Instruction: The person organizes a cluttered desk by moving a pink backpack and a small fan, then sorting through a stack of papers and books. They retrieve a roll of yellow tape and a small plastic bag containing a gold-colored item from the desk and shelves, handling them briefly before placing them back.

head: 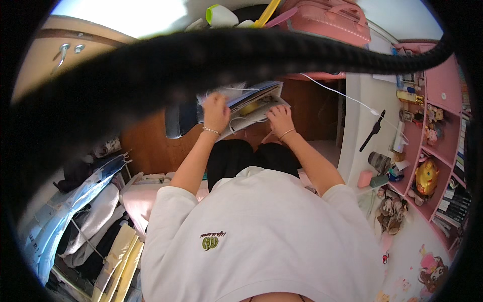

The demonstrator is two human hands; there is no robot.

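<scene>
A paper carrier bag point(247, 120) with thin white cord handles stands open before me, tilted, above my knees. Inside it are flat items and something yellow point(251, 108). My right hand point(280, 120) rests on the bag's right rim, its fingers curled over the edge. At the bag's left side my left hand point(216, 111) is raised and blurred, with clear plastic point(230, 91) just beyond its fingers; whether it grips anything is unclear. A dark glossy bag or box point(181, 120) stands left of the hand. A black strap hides what lies farther back.
Clothes and a blue cover point(75, 205) hang at the left. A pink shelf unit point(439, 151) with figures and books is at the right, beside a black watch point(373, 130). A white cable point(339, 92) crosses to it. A pink suitcase point(328, 22) lies at the top.
</scene>
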